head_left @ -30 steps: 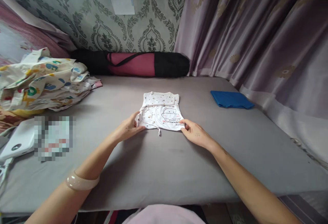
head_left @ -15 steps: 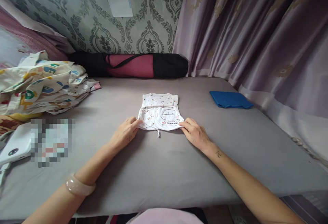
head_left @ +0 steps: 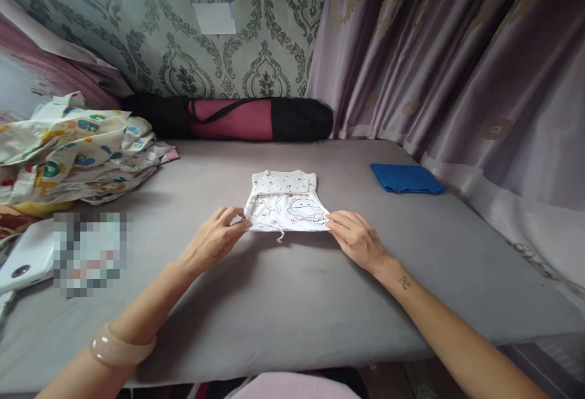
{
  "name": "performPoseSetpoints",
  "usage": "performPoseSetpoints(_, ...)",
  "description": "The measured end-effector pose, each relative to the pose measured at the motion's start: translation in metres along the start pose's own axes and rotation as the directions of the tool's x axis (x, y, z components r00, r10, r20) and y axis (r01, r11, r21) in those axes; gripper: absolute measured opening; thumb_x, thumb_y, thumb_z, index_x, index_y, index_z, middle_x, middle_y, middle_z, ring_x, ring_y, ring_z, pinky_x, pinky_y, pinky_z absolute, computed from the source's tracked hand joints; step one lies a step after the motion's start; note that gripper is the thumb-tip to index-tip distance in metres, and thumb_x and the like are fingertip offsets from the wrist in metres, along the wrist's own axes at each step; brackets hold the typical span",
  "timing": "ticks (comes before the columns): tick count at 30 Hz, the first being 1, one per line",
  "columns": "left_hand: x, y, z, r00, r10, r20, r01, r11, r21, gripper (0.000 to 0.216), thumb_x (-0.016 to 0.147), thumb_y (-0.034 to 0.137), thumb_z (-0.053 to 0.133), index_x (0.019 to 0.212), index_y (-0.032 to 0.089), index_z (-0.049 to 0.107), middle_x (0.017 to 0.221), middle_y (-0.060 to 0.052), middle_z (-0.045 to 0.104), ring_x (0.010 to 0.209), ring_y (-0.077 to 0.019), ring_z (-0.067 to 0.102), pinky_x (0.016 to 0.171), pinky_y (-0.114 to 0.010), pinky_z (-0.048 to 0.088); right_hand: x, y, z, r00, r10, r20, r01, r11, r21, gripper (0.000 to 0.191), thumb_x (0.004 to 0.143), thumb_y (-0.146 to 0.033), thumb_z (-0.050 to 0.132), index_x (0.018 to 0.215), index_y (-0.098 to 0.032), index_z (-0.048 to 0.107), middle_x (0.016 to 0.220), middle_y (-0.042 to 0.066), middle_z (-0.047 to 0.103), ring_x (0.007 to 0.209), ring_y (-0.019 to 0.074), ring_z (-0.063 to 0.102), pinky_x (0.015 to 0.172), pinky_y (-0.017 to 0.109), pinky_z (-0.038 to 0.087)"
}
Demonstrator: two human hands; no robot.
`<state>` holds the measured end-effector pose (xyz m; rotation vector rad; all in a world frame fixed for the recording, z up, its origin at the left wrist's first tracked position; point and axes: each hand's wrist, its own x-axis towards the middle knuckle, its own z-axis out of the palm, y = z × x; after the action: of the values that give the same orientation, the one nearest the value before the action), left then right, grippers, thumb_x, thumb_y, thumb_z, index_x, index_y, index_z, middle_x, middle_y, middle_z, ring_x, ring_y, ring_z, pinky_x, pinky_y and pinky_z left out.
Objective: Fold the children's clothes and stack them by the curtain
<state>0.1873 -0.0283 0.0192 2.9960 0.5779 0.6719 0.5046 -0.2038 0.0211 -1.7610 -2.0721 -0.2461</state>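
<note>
A small white baby shirt (head_left: 283, 204) with a cartoon animal print lies in the middle of the grey bed sheet (head_left: 292, 301). Its far part is folded over into a speckled band, and a thin tie hangs from the near edge. My left hand (head_left: 222, 231) pinches the near left corner. At the near right corner, my right hand (head_left: 356, 237) grips the cloth between thumb and fingers. The near edge is drawn straight between both hands and looks slightly lifted, with shadow beneath it.
On the left lies a pile of patterned clothes (head_left: 77, 143), with a white power bank (head_left: 30, 259) and cable nearer me. A folded blue cloth (head_left: 406, 178) rests at the right. Along the wall stretches a black and maroon long bag (head_left: 233, 119); curtains (head_left: 439, 52) hang at right.
The shirt's near edge has been pulled straight and raised a little. Both hands have spread slightly apart, keeping hold of the corners.
</note>
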Motion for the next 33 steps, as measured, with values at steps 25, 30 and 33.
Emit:
performPoseSetpoints(25,0.032,0.01,0.014,0.857,-0.514,0.0,0.356,0.593,-0.723,0.026,0.096,0.044,0.047,0.094,0.019,0.057,0.072,0.003,0.049,0.065,-0.0102,0.044,0.057,-0.021,0.036,0.037,0.006,0.033,0.863,0.464,-0.2,-0.285,0.774,0.566,0.026,0.094,-0.048,0.048,0.097,-0.022,0.052,0.067,-0.002,0.059,0.058,0.013,0.056,0.056,0.023,0.046)
performPoseSetpoints(30,0.053,-0.001,0.038,0.793,-0.607,-0.062,0.379,0.57,-0.73,0.028,0.096,0.047,0.044,0.092,0.021,0.053,0.064,0.006,0.036,0.057,-0.0099,0.034,0.052,-0.02,0.03,0.064,0.015,0.055,0.797,0.522,-0.305,-0.291,0.773,0.564,0.031,0.093,-0.052,0.046,0.096,-0.022,0.05,0.063,-0.006,0.051,0.053,0.0116,0.048,0.053,0.022,0.039)
performPoseSetpoints(33,0.065,-0.006,0.047,0.747,-0.658,-0.095,0.424,0.581,-0.695,0.028,0.095,0.047,0.042,0.094,0.022,0.053,0.061,0.006,0.036,0.055,-0.0102,0.033,0.052,-0.02,0.03,0.078,0.019,0.064,0.758,0.564,-0.327,-0.333,0.766,0.55,0.033,0.092,-0.054,0.044,0.097,-0.021,0.051,0.065,-0.004,0.053,0.055,0.0132,0.05,0.056,0.024,0.04)
